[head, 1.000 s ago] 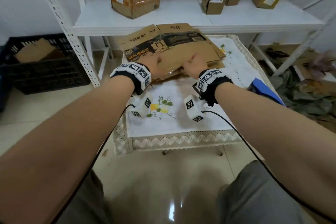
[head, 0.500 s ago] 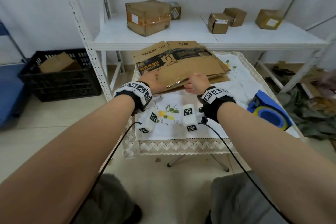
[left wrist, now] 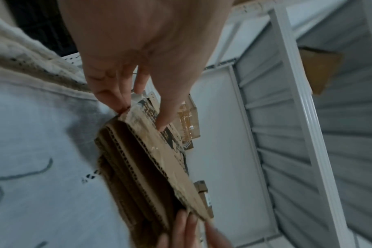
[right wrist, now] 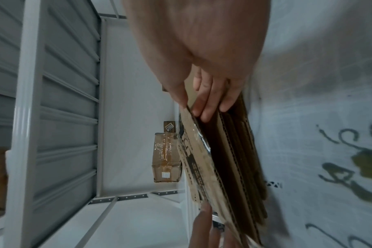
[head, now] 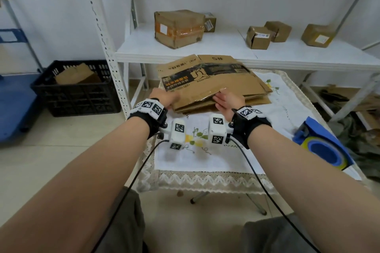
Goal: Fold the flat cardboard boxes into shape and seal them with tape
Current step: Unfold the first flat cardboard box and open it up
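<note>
Blue tape dispenser (head: 320, 148) cut off at right edge.

Head camera looks forward and down over the table (head: 216, 162). Both wrist cameras sit close, viewing along the fingers. All share the flat cardboard stack (head: 216, 92).

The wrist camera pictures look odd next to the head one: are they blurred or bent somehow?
Head view: evenly lit and fairly sharp, the printing on the top flat cardboard box partly legible; straight shelf edges bow from the wide lens. Left wrist view: dimmer, the left hand close and soft, the tablecloth smeared. Right wrist view: the right hand large and blurred, the embroidery streaked.
</note>
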A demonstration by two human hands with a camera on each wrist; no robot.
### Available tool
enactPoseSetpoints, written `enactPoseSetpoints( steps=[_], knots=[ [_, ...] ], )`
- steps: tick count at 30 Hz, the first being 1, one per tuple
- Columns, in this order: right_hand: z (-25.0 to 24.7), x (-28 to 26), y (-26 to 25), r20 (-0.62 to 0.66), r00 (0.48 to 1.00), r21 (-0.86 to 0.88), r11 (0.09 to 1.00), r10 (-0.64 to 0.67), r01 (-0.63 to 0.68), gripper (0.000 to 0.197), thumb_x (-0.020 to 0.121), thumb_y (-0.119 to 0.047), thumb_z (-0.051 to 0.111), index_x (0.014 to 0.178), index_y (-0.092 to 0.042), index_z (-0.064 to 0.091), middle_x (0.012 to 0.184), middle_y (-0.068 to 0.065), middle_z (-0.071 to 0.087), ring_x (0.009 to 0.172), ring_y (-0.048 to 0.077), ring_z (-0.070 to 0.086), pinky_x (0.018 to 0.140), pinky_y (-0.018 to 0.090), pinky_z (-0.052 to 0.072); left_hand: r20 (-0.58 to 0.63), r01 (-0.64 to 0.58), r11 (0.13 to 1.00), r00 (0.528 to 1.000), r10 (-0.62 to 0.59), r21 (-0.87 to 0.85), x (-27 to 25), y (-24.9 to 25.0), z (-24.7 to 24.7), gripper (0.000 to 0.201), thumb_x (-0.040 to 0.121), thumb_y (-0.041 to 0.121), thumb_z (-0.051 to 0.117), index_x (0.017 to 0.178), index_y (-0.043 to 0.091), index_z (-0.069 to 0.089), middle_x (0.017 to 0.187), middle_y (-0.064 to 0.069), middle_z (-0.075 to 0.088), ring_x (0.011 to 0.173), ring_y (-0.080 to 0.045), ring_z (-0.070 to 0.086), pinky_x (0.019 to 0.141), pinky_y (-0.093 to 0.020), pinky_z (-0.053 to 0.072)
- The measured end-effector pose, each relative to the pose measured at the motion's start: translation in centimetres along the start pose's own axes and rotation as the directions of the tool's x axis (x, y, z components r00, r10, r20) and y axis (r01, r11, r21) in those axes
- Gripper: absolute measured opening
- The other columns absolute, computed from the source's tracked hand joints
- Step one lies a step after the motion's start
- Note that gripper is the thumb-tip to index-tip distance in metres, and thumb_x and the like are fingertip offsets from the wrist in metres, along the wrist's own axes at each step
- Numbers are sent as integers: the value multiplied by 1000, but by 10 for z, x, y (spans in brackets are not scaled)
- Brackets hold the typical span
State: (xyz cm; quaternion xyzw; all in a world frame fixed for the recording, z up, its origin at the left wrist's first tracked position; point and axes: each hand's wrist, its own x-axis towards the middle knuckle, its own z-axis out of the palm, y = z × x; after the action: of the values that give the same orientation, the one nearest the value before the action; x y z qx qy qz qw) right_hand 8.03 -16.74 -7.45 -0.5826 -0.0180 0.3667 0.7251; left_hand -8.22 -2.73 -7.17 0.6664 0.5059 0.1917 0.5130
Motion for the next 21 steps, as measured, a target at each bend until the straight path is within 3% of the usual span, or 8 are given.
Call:
enactPoseSetpoints(
  steps=[3,5,6,8,10,13,17,21],
  knots=[
    [-1,1,-2,8,1000,-24,1000,11,-11,25,104,-8,52,128,-2,56,122,11,66,108,20,65,89,35,50,19,35,993,999,-33,-109,-1,-4,-2,22,84,26,77,87,9,63,73,-5,62,54,-14,52,48,-24,40],
    [-1,-1,-2,20,1000,-30,999,19,-19,34,104,-6,49,138,0,51,134,13,62,118,25,64,89,35,51,45,69,976,997,-61,-208,0,-6,-2,27,83,28,79,94,9,64,78,-6,64,58,-15,55,55,-28,47],
    [-2,0,-1,3,1000,-21,1000,11,-11,34,104,-4,50,137,2,51,130,15,63,116,26,65,91,37,52,57,78,956,996,-65,-283,2,-7,-1,29,82,27,80,97,8,63,85,-7,68,66,-18,63,64,-33,55],
    [-6,-1,0,-38,999,37,999,6,-4,22,101,0,55,123,4,58,107,16,68,94,24,69,92,40,54,91,111,901,993,-79,-419,1,-4,3,32,83,22,81,104,6,63,103,-13,73,95,-29,72,92,-48,58],
    [-9,-3,-1,-40,999,56,998,3,-1,7,99,0,60,105,4,59,98,17,67,83,21,68,92,43,56,146,152,846,985,-89,-510,-7,3,9,29,88,14,76,111,4,61,113,-16,71,109,-34,69,101,-53,53],
    [-16,-8,-2,-82,997,49,999,-3,7,17,96,1,63,110,7,57,102,20,66,84,23,66,87,43,58,238,226,767,966,-98,-600,-21,16,18,30,99,1,58,128,3,52,122,-18,64,119,-35,62,98,-50,52],
    [-29,-19,-12,-178,984,113,994,20,0,37,92,-4,69,126,2,54,86,17,57,68,21,59,78,49,64,236,238,755,965,-113,-611,-31,20,19,38,99,-6,52,136,-1,50,134,-20,62,123,-37,60,98,-52,52],
    [-37,-39,-27,-130,990,145,988,61,-42,48,96,-16,68,139,-5,47,119,22,57,103,30,65,82,46,63,250,247,755,962,-113,-608,-43,23,7,37,101,-5,49,137,0,50,134,-18,62,125,-36,60,95,-48,52]
  ],
)
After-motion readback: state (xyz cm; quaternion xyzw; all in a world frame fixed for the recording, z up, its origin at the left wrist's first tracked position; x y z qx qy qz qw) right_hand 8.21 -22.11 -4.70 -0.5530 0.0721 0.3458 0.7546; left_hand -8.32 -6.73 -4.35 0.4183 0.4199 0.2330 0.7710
